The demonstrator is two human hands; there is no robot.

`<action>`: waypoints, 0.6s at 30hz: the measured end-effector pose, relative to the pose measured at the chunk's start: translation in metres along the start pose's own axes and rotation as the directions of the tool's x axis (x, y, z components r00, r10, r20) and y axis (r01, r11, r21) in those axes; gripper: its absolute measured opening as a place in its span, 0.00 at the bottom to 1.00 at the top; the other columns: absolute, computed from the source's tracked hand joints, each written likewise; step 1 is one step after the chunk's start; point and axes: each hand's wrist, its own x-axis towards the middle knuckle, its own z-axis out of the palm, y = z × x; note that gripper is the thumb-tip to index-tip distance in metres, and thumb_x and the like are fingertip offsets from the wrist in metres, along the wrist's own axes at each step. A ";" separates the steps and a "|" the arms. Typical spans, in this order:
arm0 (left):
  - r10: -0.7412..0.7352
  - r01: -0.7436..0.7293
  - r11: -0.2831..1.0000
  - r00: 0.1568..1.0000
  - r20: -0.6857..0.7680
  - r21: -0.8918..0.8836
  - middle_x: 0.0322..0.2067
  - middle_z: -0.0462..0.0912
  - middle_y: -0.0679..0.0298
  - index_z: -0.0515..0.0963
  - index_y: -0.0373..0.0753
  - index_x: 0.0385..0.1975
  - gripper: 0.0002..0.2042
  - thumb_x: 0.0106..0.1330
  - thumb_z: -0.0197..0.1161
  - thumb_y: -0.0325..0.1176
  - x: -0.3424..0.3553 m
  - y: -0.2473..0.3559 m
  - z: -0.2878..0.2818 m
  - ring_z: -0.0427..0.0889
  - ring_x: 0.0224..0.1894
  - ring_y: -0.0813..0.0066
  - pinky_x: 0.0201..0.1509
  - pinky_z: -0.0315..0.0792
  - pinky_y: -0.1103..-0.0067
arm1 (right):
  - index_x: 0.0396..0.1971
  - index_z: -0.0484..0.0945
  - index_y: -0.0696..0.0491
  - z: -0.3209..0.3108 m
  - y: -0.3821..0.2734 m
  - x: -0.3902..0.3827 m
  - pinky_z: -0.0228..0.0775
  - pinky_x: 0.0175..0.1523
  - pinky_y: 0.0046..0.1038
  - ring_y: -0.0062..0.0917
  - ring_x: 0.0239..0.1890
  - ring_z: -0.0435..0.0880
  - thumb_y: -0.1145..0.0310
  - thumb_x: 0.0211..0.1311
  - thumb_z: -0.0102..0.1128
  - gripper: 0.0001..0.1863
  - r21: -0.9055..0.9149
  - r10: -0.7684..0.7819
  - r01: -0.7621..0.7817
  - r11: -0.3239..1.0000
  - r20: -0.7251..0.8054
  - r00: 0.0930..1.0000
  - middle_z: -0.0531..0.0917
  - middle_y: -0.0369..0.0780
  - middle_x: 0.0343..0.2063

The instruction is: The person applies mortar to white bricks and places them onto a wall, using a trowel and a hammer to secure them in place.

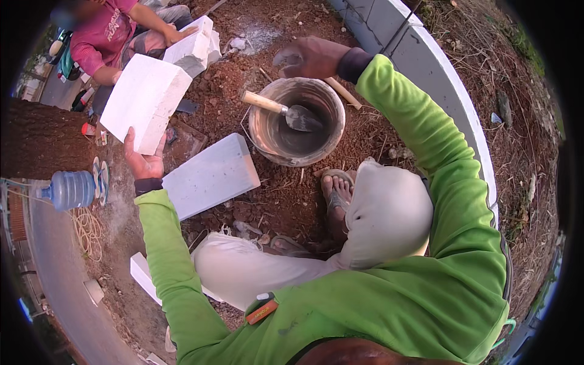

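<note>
A: Nearest first?
B: Bent knees in pale trousers (389,213), wide apart, probably for room to work low. Beyond, flat on the soil (289,191), a pale slab (210,176), seemingly laid within easy reach.
A: The left hand (146,164)?
B: Grips a raised, tilted white block (145,100) at its lower end, thumb on one side, fingers opposite; likely low to take the weight.
A: The right hand (307,59)?
B: Hovers by the far rim of a bucket (260,125). Fingers loosely curved, apparently on nothing; cannot tell whether fingertips meet.
A: Inside the bucket?
B: Wet grey mix (292,143) and a trowel (301,118), handle propped over the left rim, perhaps to stay clean and grabbable.
A: Farthest?
B: A co-worker (109,30) in pink, near hand (117,76) behind the raised block, perhaps steadying it; far hand (180,34) resting on a second block (193,48).
</note>
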 end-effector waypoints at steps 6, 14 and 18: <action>-0.128 0.150 0.967 0.985 -0.114 0.204 0.55 0.81 0.58 0.73 0.42 0.60 0.26 0.66 0.66 0.48 -0.033 0.006 -0.048 0.82 0.56 0.56 0.60 0.76 0.56 | 0.51 0.84 0.51 0.086 -0.006 0.017 0.78 0.53 0.42 0.46 0.41 0.88 0.54 0.60 0.65 0.23 -0.031 0.140 -0.137 0.990 0.131 0.981 0.88 0.51 0.36; -0.422 0.420 0.906 0.902 -0.090 -0.040 0.63 0.76 0.57 0.67 0.46 0.68 0.31 0.67 0.64 0.49 -0.089 -0.124 -0.147 0.77 0.63 0.53 0.62 0.74 0.52 | 0.50 0.80 0.60 0.157 0.035 0.055 0.84 0.34 0.33 0.32 0.32 0.90 0.50 0.63 0.59 0.27 0.329 0.437 -0.706 0.627 0.602 0.668 0.89 0.52 0.38; -0.471 0.477 0.879 0.864 -0.177 -0.010 0.62 0.75 0.54 0.68 0.41 0.67 0.29 0.69 0.62 0.48 -0.098 -0.165 -0.163 0.78 0.60 0.54 0.57 0.80 0.54 | 0.61 0.70 0.60 0.136 0.034 0.044 0.85 0.37 0.33 0.35 0.33 0.90 0.40 0.65 0.50 0.39 0.556 0.439 -0.795 0.242 0.668 0.600 0.87 0.57 0.38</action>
